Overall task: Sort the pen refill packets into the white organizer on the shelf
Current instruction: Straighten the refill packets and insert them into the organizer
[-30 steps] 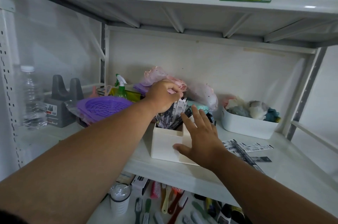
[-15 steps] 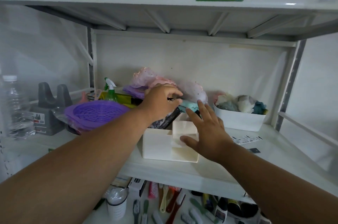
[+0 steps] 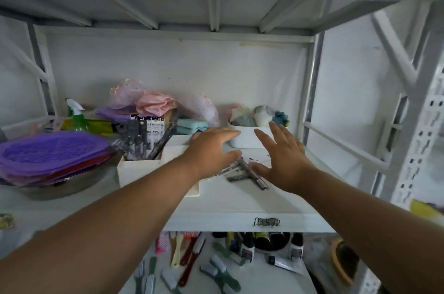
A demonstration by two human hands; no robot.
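Observation:
The white organizer [image 3: 138,170] stands on the middle shelf with several pen refill packets [image 3: 141,135] upright in its left compartment. More refill packets [image 3: 245,172] lie loose on the shelf to its right. My left hand [image 3: 211,149] hovers over those loose packets with fingers spread and holds nothing. My right hand [image 3: 283,154] is just right of the pile, fingers straight and spread, also empty. The organizer's right side is partly hidden behind my left forearm.
A white bin [image 3: 252,137] of soft items sits behind my hands. Stacked purple baskets [image 3: 52,152] on a metal bowl fill the left, with a spray bottle [image 3: 77,115] and plastic bags [image 3: 149,103] behind. Toothbrushes [image 3: 192,255] lie on the lower shelf.
My left hand has let go of the packets in the organizer and moved right over the loose pile. My right hand left the organizer and shifted right. The view turned right.

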